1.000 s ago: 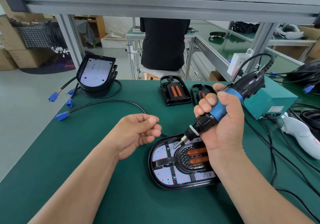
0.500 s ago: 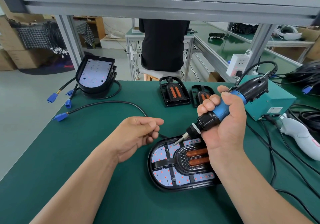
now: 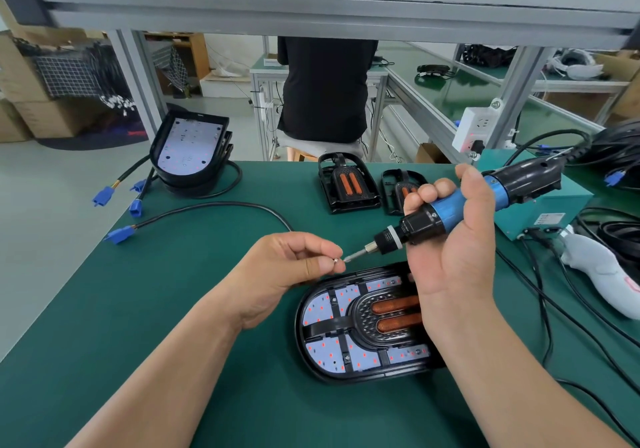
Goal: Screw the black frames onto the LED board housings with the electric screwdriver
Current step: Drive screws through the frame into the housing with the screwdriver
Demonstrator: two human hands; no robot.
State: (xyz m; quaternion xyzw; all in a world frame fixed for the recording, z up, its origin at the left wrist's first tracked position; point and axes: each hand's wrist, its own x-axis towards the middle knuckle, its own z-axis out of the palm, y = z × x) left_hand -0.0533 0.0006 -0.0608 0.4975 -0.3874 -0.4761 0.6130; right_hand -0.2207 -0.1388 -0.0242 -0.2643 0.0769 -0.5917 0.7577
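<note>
Centrally, the right hand [image 3: 450,260], gripping the electric screwdriver [image 3: 446,209], hides one end of the LED board housing [image 3: 329,354]; the left hand [image 3: 287,274] pinches a barely discernible screw [image 3: 335,260].

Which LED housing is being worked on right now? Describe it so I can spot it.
On the green table, look nearest the camera, under the right hand holding the screwdriver. That housing lies flat with a black frame fitted; the stack at the far left corner is bare.

A green tabletop [image 3: 104,343] stands under a grey aluminium frame [image 3: 311,1], with pale grey floor [image 3: 52,205] to its left. Beyond, a person in black [image 3: 322,87] sits back-turned. Green benches [image 3: 460,98] run rightward, and cardboard boxes [image 3: 41,115] are stacked far left.
</note>
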